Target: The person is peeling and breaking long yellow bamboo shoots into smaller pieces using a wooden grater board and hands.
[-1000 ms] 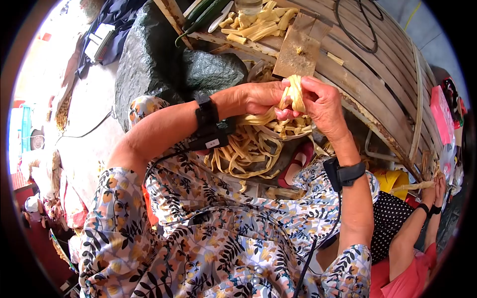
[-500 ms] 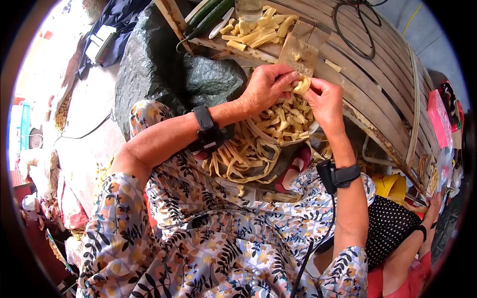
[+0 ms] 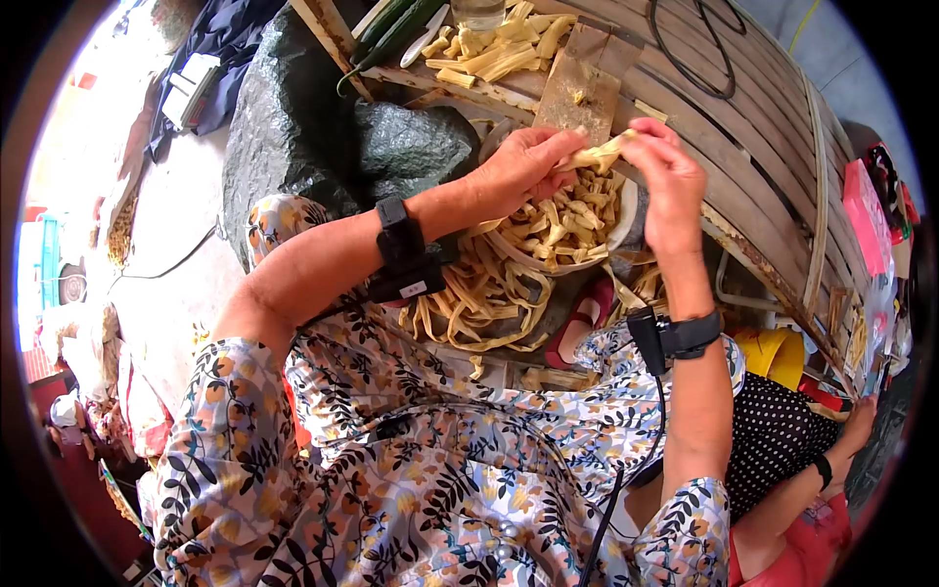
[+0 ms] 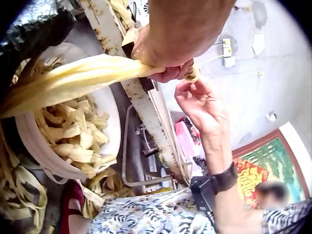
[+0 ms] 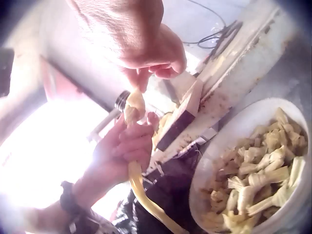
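A pale yellow pliable strip (image 3: 599,157) is stretched between my two hands, over the board's near end in the head view. My left hand (image 3: 523,168) grips it with curled fingers, and its long tail (image 4: 73,83) runs out past that hand in the left wrist view. My right hand (image 3: 670,191) pinches the other end, a bunched, folded part (image 5: 134,107), between thumb and fingertips. Below the hands stands a white tub (image 3: 624,220) holding many short knotted yellow pieces (image 5: 265,170). Long loose strips (image 3: 479,308) lie in a heap beside the tub.
A slatted wooden table (image 3: 724,127) with a rusty edge carries a small wooden board (image 3: 577,98), a pile of yellow pieces (image 3: 504,59), cucumbers (image 3: 396,34) and a glass (image 3: 477,12). Dark green plastic sheeting (image 3: 411,147) lies left. Another person's arm (image 3: 812,479) is at right.
The strip was looped upright between my hands, then bunched into a knot-like turn; now it is drawn out sideways. My right hand has shifted slightly right, away from my left.
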A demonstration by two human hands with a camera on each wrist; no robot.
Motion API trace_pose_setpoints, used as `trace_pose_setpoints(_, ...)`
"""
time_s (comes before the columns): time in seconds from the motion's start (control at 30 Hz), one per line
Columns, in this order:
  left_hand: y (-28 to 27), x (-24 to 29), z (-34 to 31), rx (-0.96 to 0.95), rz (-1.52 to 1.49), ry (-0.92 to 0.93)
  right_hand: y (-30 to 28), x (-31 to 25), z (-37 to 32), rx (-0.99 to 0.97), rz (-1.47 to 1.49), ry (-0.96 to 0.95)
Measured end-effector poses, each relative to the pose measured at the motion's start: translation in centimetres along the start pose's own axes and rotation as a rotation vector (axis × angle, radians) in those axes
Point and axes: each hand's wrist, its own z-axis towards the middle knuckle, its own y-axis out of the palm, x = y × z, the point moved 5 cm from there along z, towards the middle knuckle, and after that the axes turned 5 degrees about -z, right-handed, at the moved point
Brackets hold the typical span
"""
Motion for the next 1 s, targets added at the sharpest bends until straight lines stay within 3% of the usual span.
trace_pose_setpoints(0.07,0.6,1.2,-0.6,-0.127,0.009,0.027,-1.5,0.8,0.5,0.105,0.182,0.163)
trace_pose_setpoints(0.1,0.9,1.0,-0.4,-0.109,-0.092,-0.086,-1.9,1.0,0.7,0.118,0.197,0.195)
trace_pose_setpoints(0.13,0.9,1.2,-0.3,-0.138,-0.005,-0.043,-2.3,1.2,0.8,0.132,0.213,0.228)
trace_pose_setpoints(0.23,0.1,1.6,-0.3,-0.204,0.193,0.046,-2.2,2.1,0.7,0.037,0.169,0.32)
trace_pose_setpoints(0.33,-0.6,1.2,-0.4,-0.205,0.12,-0.043,-0.5,1.3,-0.1,-0.197,0.05,0.404)
trace_pose_setpoints(0.4,-0.3,1.2,-0.4,-0.23,0.189,-0.033,1.3,1.4,-0.9,-0.31,-0.071,0.376)
trace_pose_setpoints(0.47,0.2,1.5,-0.7,-0.245,0.28,0.008,2.7,1.9,-1.3,-0.356,0.041,0.367)
trace_pose_setpoints(0.87,-1.6,1.6,0.8,-0.347,0.099,-0.086,1.7,1.3,-0.4,-0.311,0.11,0.314)
trace_pose_setpoints(1.0,-2.2,4.6,0.6,-0.348,0.598,0.09,0.4,1.4,1.7,-0.225,0.161,0.286)
